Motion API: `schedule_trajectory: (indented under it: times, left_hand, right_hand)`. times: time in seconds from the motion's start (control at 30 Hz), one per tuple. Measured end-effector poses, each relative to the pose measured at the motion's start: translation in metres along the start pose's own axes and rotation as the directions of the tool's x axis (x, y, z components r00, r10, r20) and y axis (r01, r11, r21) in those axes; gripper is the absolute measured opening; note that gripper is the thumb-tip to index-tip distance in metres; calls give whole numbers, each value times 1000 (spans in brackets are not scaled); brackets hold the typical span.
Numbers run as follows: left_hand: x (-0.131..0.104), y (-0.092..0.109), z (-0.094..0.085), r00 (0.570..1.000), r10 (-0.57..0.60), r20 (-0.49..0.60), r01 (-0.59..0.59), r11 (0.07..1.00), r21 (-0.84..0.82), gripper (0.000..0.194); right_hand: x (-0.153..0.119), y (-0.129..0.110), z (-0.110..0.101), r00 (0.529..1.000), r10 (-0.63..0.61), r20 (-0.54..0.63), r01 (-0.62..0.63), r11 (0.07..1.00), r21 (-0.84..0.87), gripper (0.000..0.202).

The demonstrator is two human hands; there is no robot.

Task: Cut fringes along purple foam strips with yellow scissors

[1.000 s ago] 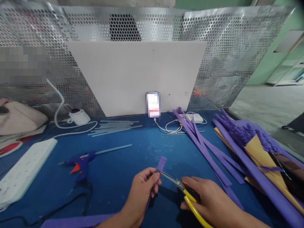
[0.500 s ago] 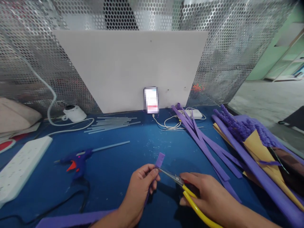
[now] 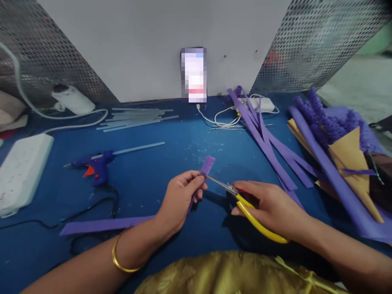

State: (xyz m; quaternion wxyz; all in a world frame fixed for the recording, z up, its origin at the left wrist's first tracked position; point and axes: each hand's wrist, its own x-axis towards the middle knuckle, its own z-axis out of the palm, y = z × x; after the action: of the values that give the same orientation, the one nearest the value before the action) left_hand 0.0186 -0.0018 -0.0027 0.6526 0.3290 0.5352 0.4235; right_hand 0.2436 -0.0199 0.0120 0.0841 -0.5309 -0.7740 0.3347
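Between the thumb and fingers of my left hand [image 3: 183,195] a purple strip [image 3: 208,165] is pinched, its short end sticking up past the fingertips. My right hand [image 3: 272,204] grips yellow-handled scissors [image 3: 257,222], whose metal blades reach left to the strip just above my left thumb. Whether the blades are fully closed cannot be made out. Another purple length [image 3: 104,224] lies on the table behind my left wrist; its link to the held strip is hidden.
On the blue table [image 3: 147,171] lie a glue gun [image 3: 98,163], clear glue sticks [image 3: 137,116] and a white power strip [image 3: 26,171]. Loose purple strips [image 3: 263,143] and a wrapped purple flower bunch [image 3: 327,118] are at right. A phone [image 3: 194,75] leans on the white board.
The view has tilted down and closer, so my forearms and the gold-coloured cloth at my lap now show. Hands, strip and scissors keep nearly the same pose relative to each other.
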Motion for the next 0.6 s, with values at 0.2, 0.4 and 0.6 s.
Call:
schedule_trajectory:
  times: [0.2, 0.4, 0.6]
  left_hand:
    - [-2, 2, 1, 1000, -13, -2, 13, 999, 35, 15]
    - [-1, 1, 0, 1000, -9, 1, 9, 999, 50, 15]
    - [0, 0, -1, 1000, -28, -7, 28, 997, 69, 18]
  right_hand:
    - [-2, 1, 2, 999, -6, -45, 4, 999, -38, 50]
    - [-2, 1, 2, 999, -12, -33, 11, 1000, -19, 50]
    - [-1, -4, -1, 1000, 18, 19, -19, 999, 39, 41]
